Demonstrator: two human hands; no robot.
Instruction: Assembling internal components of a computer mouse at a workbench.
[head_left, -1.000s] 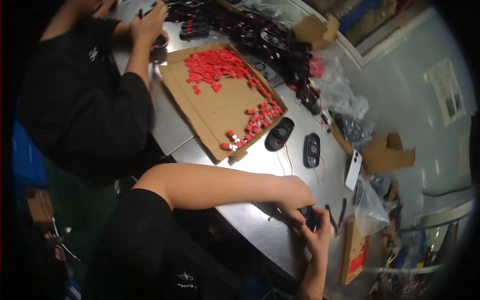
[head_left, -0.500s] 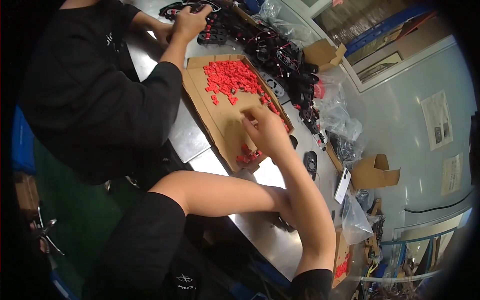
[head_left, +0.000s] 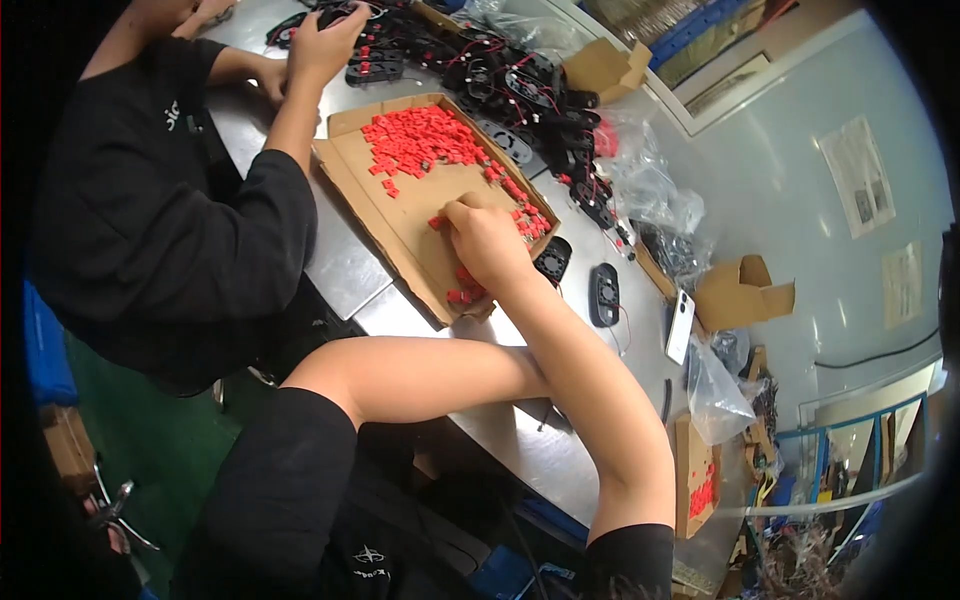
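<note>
My right hand [head_left: 485, 245] is over the shallow cardboard tray [head_left: 375, 235], its fingers curled in. A small red plastic piece [head_left: 437, 222] shows at its fingertips, apparently pinched there. A heap of similar red pieces [head_left: 415, 140] fills the tray's far end, and more red pieces [head_left: 515, 190] lie along its right side. Near the tray's close corner sits a small red cluster [head_left: 466, 294], partly covered by my right wrist. My left forearm [head_left: 450, 372] reaches across and passes behind my right forearm, which hides my left hand. Beside it, a small dark thing [head_left: 550, 414] shows only in part.
At my left, a co-worker in black handles a dark part with both hands [head_left: 325, 45]. Black oval housings with wires [head_left: 530, 85] pile up behind the tray. Right of it lie a single black housing [head_left: 604, 295], a white phone [head_left: 680, 326], and another box of red pieces [head_left: 690, 440].
The view has shifted, so the tray and bench sit farther left. My right hand has moved over the tray, and a red piece now shows at its fingertips.
</note>
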